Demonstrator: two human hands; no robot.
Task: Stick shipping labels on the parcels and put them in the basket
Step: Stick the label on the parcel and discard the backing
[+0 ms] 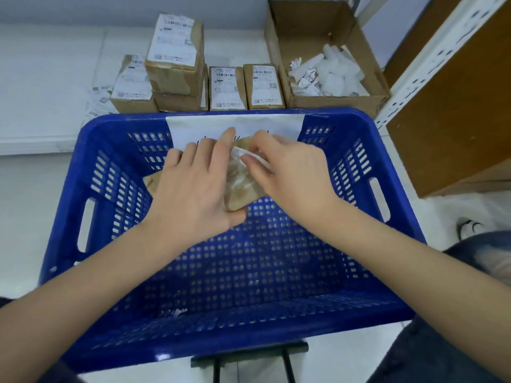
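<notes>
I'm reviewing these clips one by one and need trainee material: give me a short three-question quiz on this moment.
1. True or false: the blue basket already holds several labelled parcels.
2. Multiple choice: what is the right hand doing? A) resting on the basket rim B) pinching something white at the brown parcel C) reaching into the open cardboard box
3. Fill in: the labelled parcels stand in a row ___ the basket.

Key
1. False: only the parcel that the left hand holds is over it, plus a small white scrap near its front wall.
2. B
3. Behind, on its far side.
</notes>
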